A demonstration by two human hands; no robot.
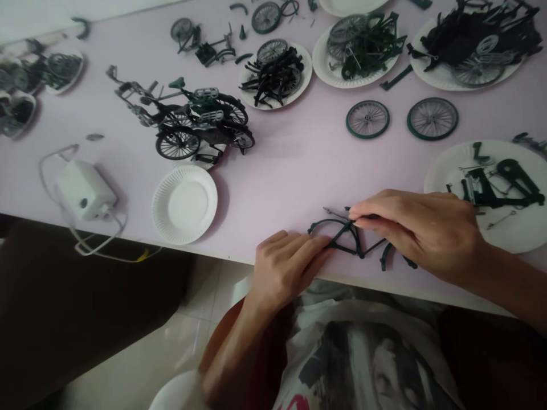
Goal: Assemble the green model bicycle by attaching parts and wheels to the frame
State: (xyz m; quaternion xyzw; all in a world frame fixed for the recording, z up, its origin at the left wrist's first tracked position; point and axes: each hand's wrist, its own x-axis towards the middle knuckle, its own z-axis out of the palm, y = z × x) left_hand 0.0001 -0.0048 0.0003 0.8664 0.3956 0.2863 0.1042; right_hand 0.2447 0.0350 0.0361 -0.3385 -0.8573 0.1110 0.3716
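Pinching the top of a dark green bicycle frame (pixel 359 245), the right hand (pixel 427 228) has its grip closed, thumb to fingers; the left hand (pixel 286 265) grasps its lower left part. The frame is at the worktop's (pixel 290 188) near edge. The shirt's pink mark (pixel 299 402) is cut off, unreadable.

- Dimly, coolly lit overall; palest mid-table (pixel 290 182).
- Shaded softly to the right of plate (pixel 183 205) and adapter (pixel 83 191); apparently lit from the left.
- Near-black at lower left and lower right.
- Faintly glossy on floor (pixel 182 341).
- Blurred at left-edge plates (pixel 73 83); slightly soft at frame (pixel 358 242).
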